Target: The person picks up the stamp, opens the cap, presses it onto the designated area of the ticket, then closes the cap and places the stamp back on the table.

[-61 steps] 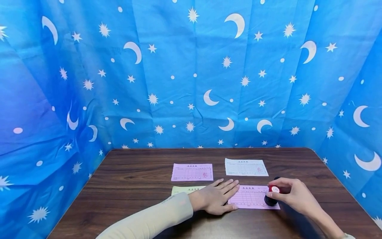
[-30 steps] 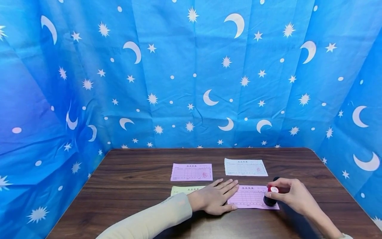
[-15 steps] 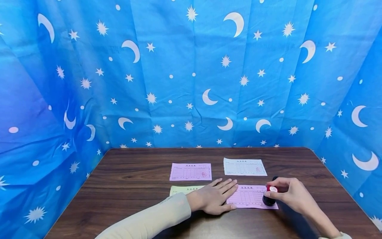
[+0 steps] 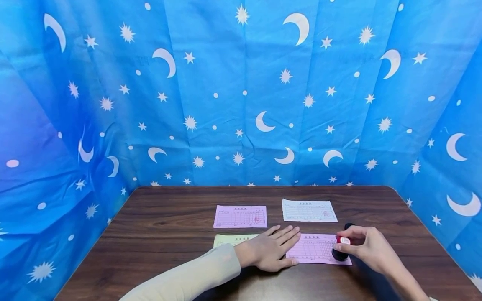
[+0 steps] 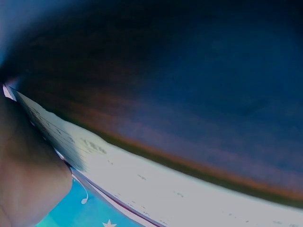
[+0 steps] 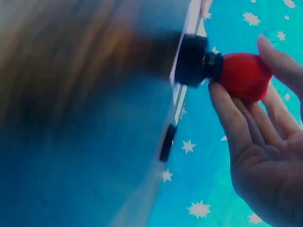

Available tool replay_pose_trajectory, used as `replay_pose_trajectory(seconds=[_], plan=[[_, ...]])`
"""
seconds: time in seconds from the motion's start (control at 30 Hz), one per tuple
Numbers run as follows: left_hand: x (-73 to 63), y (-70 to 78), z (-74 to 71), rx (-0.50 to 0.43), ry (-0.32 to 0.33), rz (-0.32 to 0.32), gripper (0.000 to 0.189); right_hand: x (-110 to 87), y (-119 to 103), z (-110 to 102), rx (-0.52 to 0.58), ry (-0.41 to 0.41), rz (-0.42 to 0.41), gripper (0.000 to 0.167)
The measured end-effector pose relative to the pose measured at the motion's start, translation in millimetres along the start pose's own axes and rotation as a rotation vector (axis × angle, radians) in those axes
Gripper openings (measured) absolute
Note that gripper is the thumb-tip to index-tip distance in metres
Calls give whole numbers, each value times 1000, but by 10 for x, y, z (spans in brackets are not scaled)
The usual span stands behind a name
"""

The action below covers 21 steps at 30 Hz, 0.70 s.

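Observation:
My right hand holds a stamp by its red handle, thumb and fingers around it. The stamp's black base stands on the right end of a pink form slip, and the print under it is hidden. In the right wrist view the base meets the paper. My left hand lies flat with straight fingers, across the pink slip's left edge and over part of a yellow-green slip. A small black cap sits just behind the right hand's fingers.
Farther back on the dark wooden table lie another pink slip and a white slip, each with a red mark at its right. A blue curtain with moons and stars surrounds the table's back and sides.

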State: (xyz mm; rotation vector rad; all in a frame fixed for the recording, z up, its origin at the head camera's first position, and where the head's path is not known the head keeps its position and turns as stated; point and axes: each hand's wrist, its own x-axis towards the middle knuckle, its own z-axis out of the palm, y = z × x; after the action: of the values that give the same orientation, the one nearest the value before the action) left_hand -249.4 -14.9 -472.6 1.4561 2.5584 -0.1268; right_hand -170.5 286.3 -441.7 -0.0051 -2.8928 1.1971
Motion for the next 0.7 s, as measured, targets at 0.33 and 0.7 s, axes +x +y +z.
replay_pose_trajectory(seconds=[0.33, 0.7], plan=[[23, -18, 18, 4, -14, -5, 76, 33, -53, 6, -16, -24, -31, 25], [17, 6, -36, 22, -13, 0, 76, 29, -63, -8, -16, -31, -29, 22]])
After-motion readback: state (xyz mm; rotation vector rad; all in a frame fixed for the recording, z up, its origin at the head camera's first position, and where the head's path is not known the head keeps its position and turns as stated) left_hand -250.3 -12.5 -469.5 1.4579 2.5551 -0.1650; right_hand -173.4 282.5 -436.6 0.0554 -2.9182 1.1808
